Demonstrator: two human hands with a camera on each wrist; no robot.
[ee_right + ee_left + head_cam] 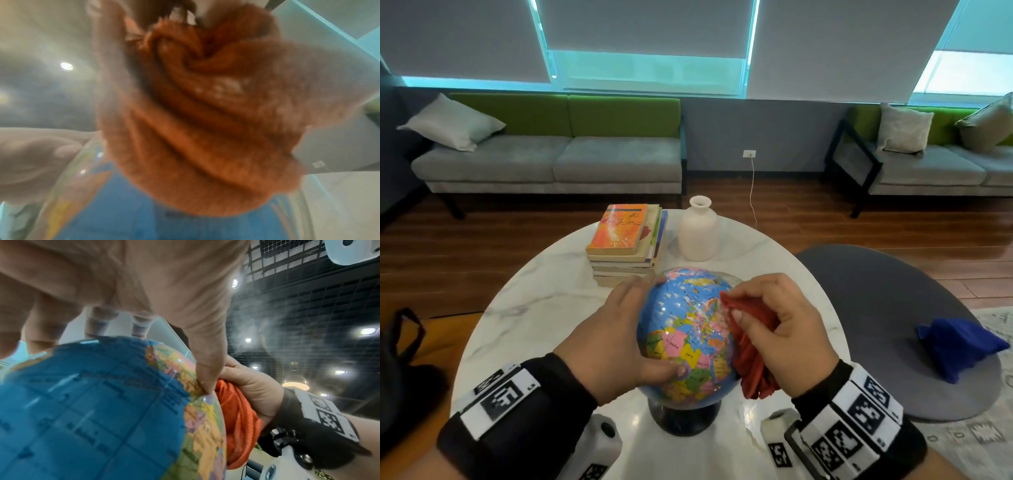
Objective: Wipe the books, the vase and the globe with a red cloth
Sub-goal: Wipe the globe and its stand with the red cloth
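The globe (688, 335) stands on its dark base (685, 418) at the near side of the round marble table (534, 308). My left hand (633, 329) grips its left side, thumb on the front, fingers over the top. My right hand (756, 308) holds the bunched red cloth (751, 363) against the globe's right side. In the left wrist view my left hand (123, 280) sits on the globe (92, 410), with the cloth (236, 418) and my right hand (252, 386) beyond. The right wrist view is filled by the cloth (205, 113) above the globe (144, 224). A stack of books (626, 246) and a white vase (698, 229) stand behind.
A blue cloth (955, 346) lies on a low grey round table (893, 308) to the right. Grey and green sofas (551, 161) line the far wall. A black bag (404, 335) sits on the floor at the left.
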